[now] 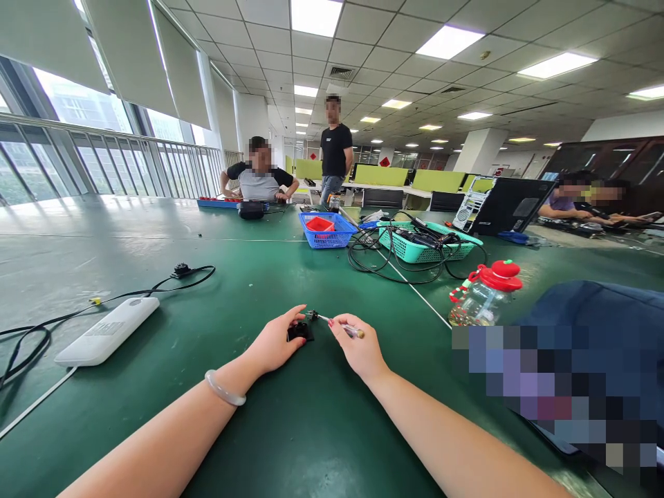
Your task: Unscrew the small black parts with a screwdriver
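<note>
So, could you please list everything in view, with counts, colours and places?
Table: one, green, foreground
Small black part: at least one, black, table centre
Thin tool: one, pale handle, table centre
White device: one, white, left
Blue basket: one, blue, far centre
Red tray: one, red, inside blue basket
Teal basket: one, teal, far right-centre
Cables: several, black, in and around teal basket, also left
Bottle: one, clear with red lid, right
Computer case: one, black, far right
Dark fabric: one, navy, near right
People: four, varied clothing, background
Ceiling lights: several, white, overhead
Bangle: one, pale, left wrist
Left grip: one, bare, at black part
Right grip: one, bare, holding tool
</note>
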`<state>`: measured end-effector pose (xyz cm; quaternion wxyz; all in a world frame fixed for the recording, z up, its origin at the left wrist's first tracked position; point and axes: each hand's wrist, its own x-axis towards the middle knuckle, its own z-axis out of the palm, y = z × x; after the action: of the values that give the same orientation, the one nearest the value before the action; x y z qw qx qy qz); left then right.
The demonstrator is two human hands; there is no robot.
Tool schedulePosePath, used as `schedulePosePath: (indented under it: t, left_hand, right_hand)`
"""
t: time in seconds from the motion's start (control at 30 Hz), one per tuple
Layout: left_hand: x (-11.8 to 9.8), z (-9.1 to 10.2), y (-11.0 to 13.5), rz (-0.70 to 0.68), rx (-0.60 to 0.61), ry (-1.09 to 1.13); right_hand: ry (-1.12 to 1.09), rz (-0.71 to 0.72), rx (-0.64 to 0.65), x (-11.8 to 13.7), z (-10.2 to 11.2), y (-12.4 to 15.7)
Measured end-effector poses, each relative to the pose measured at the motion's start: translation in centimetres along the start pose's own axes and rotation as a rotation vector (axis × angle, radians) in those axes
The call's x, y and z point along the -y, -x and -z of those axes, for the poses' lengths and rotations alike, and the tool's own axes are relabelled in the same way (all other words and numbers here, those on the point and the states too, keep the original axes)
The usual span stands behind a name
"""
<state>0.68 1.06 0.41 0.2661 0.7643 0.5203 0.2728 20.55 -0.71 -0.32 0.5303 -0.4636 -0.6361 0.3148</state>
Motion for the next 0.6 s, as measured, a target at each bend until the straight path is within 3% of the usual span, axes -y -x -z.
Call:
schedulePosePath:
  t: [0.17, 0.4, 0.5, 0.6]
  left_hand:
    - [-0.1, 0.1, 0.0, 0.001, 0.033, -0.165]
    - [0.0, 0.4, -0.1, -0.011, 0.068, -0.142]
    - [0.1, 0.3, -0.1, -0.019, 0.069, -0.14]
    - [0.2, 0.3, -0.2, -0.022, 0.066, -0.146]
  right_hand:
    - [-0.217, -0.149, 0.08, -0.2, -0.2, -0.3]
    - [-0.258, -0.243, 0.151, -0.6, 0.0, -1.2]
    - [-0.176, -0.216, 0.209, -0.1, 0.2, -1.3]
    - [-0.004, -0.099, 0.243, 0.9, 0.2, -0.7]
